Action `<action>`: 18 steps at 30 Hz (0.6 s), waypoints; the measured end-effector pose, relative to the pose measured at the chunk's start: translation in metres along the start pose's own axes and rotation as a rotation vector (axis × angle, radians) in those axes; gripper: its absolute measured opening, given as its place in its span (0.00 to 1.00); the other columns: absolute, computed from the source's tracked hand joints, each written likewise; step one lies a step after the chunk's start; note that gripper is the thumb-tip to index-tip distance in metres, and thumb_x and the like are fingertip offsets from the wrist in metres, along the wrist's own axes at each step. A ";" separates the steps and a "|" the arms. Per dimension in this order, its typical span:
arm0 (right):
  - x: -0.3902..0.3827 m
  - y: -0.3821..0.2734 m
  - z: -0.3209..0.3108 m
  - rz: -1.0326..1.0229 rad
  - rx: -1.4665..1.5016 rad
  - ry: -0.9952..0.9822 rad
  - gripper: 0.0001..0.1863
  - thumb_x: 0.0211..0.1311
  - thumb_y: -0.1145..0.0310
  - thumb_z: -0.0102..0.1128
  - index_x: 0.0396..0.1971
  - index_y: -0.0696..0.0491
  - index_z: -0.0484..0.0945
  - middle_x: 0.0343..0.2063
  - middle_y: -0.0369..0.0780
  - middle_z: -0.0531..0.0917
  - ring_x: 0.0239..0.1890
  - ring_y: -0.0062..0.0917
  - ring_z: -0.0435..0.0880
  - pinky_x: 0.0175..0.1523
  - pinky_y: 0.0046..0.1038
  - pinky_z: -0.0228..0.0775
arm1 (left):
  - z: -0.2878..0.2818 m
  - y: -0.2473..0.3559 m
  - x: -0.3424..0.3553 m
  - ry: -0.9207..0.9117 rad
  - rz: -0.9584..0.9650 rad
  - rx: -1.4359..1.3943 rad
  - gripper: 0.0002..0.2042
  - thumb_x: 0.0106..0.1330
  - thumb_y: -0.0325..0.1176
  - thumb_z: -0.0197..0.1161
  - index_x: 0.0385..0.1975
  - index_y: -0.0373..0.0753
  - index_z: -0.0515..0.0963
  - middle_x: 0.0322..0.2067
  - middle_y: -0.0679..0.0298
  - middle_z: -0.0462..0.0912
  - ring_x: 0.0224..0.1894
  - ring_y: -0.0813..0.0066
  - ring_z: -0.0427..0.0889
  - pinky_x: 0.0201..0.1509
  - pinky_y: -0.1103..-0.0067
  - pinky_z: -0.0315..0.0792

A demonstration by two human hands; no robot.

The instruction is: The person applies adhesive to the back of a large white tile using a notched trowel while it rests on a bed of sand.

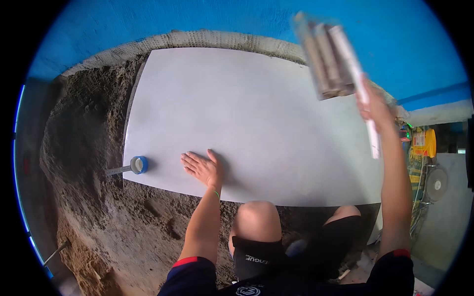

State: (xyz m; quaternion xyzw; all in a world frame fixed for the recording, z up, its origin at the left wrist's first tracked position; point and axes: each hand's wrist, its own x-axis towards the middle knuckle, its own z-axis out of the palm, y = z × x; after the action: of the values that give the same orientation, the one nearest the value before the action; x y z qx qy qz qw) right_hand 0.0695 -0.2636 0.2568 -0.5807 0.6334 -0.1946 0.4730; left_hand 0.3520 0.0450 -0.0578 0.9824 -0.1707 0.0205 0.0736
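A large white tile point(247, 118) lies on dark, rough mortar. My left hand point(201, 167) rests palm down on the tile's near left part, its fingers stretched out, holding nothing. At the upper right my right hand point(376, 106) is closed round the long white handle of a tool point(330, 59). Its head, a block with brownish rod-like parts, is raised over the tile's far right side and smeared by motion; its exact kind cannot be made out. A blue-rimmed round object point(138, 165) with a grey ruler-like strip sits on the tile's left edge.
A blue wall point(207, 19) rises behind the tile, above a rough cement strip point(197, 38). Mortar and loose sand point(79, 143) lie left and in front. My knees point(257, 222) are near the front edge. A yellow bucket point(425, 143) and a grey disc point(437, 185) are at right.
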 end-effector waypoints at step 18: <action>-0.051 0.032 0.010 -0.034 0.087 -0.049 0.26 0.69 0.39 0.43 0.24 0.47 0.69 0.11 0.24 0.61 0.10 0.09 0.57 0.15 0.17 0.47 | 0.005 -0.016 0.005 -0.053 0.019 -0.017 0.40 0.70 0.58 0.41 0.69 0.28 0.48 0.72 0.47 0.43 0.75 0.55 0.38 0.75 0.59 0.33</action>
State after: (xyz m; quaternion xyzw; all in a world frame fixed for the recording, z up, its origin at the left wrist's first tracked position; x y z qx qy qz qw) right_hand 0.0538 -0.2063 0.2459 -0.5746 0.6025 -0.2156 0.5101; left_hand 0.3623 0.0574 -0.0644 0.9803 -0.1819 -0.0063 0.0771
